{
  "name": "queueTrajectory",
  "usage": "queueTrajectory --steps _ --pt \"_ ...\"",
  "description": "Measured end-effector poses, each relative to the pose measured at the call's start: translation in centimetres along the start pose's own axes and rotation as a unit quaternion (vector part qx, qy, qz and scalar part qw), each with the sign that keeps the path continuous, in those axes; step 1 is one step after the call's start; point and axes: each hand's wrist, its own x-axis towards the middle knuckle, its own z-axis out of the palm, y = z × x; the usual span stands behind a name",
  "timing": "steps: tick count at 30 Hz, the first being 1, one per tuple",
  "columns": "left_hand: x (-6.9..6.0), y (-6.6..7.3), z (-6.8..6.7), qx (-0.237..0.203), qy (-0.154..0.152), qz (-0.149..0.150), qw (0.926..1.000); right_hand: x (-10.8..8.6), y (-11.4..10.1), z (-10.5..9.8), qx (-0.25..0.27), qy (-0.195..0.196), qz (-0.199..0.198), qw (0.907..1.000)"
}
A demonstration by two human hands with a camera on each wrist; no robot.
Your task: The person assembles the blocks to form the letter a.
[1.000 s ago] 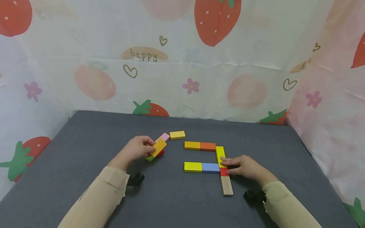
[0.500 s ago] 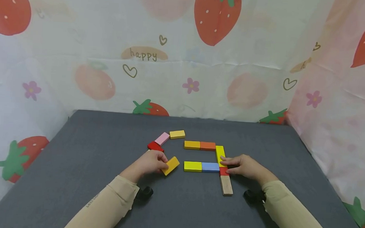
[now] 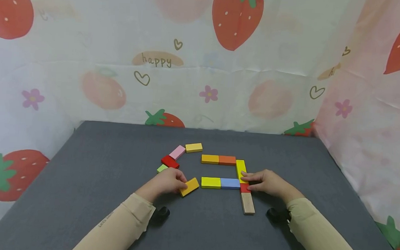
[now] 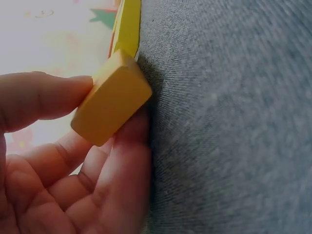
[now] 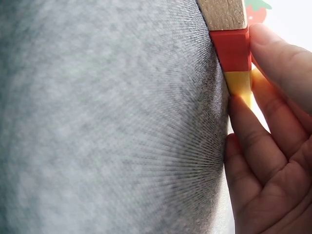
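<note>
The hands are both at blocks: just below the frame's centre, the left hand [image 3: 165,181] pinches an amber block [image 3: 191,187], slanted, just left of a row. Above that hand, a green block [image 3: 162,168], red block [image 3: 169,161], pink block [image 3: 177,152] and pale block [image 3: 194,147] curve up rightward. Next come the row's yellow block [image 3: 211,183] and blue block [image 3: 230,183], below a golden block [image 3: 210,159] and orange block [image 3: 227,160]. Right of centre, the right hand [image 3: 268,182], fingers extended, touches a second yellow block [image 3: 240,168] and second red block [image 3: 245,188]; a wooden block [image 3: 248,203] lies below.
</note>
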Motion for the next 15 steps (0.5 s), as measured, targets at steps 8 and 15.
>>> queueTrajectory --steps 8,15 --pt "-0.01 0.39 0.35 0.068 0.019 0.015 0.9974 0.03 0.02 0.06 0.003 -0.002 0.002 1.0000" --pt "-0.02 0.71 0.48 0.086 0.023 0.021 0.9958 -0.01 -0.11 0.04 0.003 -0.001 0.007 1.0000"
